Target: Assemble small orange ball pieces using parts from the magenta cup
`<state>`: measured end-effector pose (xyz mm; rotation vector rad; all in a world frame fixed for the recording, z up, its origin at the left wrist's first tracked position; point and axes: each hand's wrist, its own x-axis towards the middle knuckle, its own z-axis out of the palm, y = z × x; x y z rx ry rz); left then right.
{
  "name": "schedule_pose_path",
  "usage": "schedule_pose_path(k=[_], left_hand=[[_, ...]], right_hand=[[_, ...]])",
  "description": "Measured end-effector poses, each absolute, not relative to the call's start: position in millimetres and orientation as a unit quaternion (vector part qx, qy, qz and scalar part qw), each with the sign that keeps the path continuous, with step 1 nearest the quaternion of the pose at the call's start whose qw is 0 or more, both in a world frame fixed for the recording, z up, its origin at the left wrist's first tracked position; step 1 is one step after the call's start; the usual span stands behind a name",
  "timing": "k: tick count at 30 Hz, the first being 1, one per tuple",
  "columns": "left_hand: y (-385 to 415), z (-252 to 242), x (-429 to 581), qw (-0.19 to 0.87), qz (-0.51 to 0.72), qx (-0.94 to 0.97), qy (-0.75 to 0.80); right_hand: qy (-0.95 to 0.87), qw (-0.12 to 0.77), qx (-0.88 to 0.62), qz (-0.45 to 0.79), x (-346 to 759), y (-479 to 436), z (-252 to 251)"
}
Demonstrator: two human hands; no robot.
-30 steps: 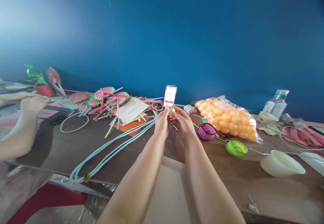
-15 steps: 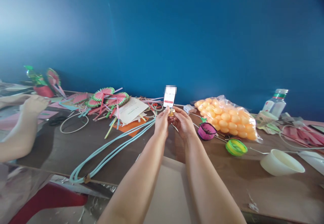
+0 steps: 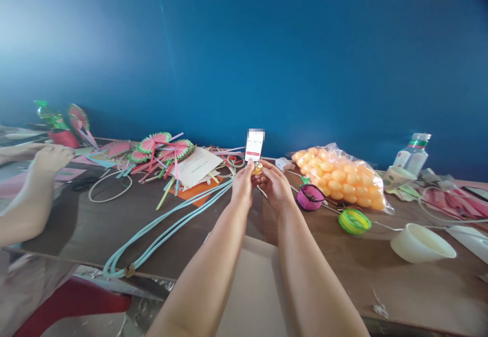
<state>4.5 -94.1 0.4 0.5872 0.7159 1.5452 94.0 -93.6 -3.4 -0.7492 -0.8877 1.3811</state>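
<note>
In the middle of the head view, my left hand (image 3: 242,183) and my right hand (image 3: 276,183) meet over the table, both closed. Between their fingertips they pinch a small round gold-coloured object (image 3: 257,168); its exact kind is too small to tell. Just behind it a phone (image 3: 254,145) stands upright with a timer on its lit white screen. Nearest to my right hand lie a small white box (image 3: 284,163) and a pink-purple ring-shaped roll (image 3: 310,197). To the left of my left hand, light blue tubes (image 3: 168,227) run across the table.
A clear bag of orange balls (image 3: 343,177), a yellow-green roll (image 3: 354,221) and a cream bowl (image 3: 421,245) lie to the right. Watermelon-patterned paper fans (image 3: 163,146) and papers (image 3: 198,166) lie left. Another person's arm (image 3: 32,200) rests at far left. A blue partition (image 3: 267,62) rises behind.
The gold-coloured object has turned slightly, showing more of its round face. The view has shifted a little; both hands stay together in the same place.
</note>
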Motion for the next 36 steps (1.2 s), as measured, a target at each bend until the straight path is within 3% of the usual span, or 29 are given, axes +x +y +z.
schedule_pose_path(k=[36], left_hand=[[-93.3, -3.5, 7.4, 0.611, 0.658, 0.273, 0.346]], right_hand=[[-0.382, 0.652, -0.357, 0.549, 90.9, -89.2, -5.3]])
